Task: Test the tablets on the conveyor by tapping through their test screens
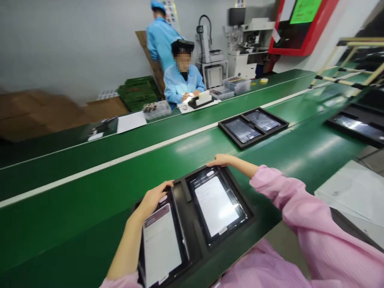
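Two hands on one black tray (193, 226), which lies at the near edge of the green table (81, 212). Left hand (153, 200): fingers close together, bent over the tray's far edge toward its left end, holding it; the palm covers the top of the left tablet (163, 244). Right hand (221, 161): fingers curled on the far edge by the tray's far right corner, also holding. Tray count: 2 tablets, one per slot, left one plus the right tablet (219, 204); both screens lit, mostly white. 3 trays in view total. Second tray (264, 136) sits beyond the right hand, near the white strip (120, 161) along the table, 2 tablets in it, screens dark. Third tray (372, 114) is cut off at the right of view, 1 tablet (357, 123) visible, can't tell if more. 2 co-workers: one seated person (184, 82) at the table's far edge, hands at a black holder (201, 103); one standing person (163, 38) behind, back turned. Along that far edge, left to right: 1 white sheet (131, 122), 1 clear box (158, 110) with small parts, then past the seated person 2 stacks of clear boxes (238, 85) and 1 tape roll (264, 81). Off the near edge, right of the right sleeve: white sheets (351, 188), overlapping, can't count. 1 red cabinet (304, 28) up on the wall.
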The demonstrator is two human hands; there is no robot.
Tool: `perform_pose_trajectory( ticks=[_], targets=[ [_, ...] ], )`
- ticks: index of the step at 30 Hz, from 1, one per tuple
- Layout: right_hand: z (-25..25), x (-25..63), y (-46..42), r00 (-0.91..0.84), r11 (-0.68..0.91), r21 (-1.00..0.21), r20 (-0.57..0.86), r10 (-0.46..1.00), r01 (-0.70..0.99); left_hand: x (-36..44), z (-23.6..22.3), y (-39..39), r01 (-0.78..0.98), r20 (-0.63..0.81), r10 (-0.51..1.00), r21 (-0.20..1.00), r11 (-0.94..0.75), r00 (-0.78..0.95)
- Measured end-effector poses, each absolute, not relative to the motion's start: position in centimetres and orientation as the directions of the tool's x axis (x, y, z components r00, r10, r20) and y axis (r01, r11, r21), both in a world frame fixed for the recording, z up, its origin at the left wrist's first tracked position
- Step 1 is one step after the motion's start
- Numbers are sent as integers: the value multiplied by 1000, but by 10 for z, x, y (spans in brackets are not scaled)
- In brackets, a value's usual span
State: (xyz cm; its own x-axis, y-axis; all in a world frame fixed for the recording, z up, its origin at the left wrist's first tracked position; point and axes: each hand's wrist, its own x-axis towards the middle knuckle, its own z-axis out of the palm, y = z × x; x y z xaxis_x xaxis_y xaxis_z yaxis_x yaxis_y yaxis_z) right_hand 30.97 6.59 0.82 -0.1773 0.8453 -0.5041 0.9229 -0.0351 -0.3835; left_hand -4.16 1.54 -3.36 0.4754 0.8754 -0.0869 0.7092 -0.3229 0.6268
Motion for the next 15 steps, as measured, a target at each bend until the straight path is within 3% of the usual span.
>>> perform_pose_trajectory(
  ticks=[6,12,15],
  targets=[
    [21,306,67,-239,-52,-447,-571,785,893,-53,-56,30,783,-94,891,523,-336,445],
    [15,307,67,-268,-5,-448,-544,795,894,-55,-59,30,750,-35,875,532,-394,484],
    [10,311,68,-281,36,-447,-494,823,894,-50,-55,29,769,-55,857,475,-428,512]
  ],
)
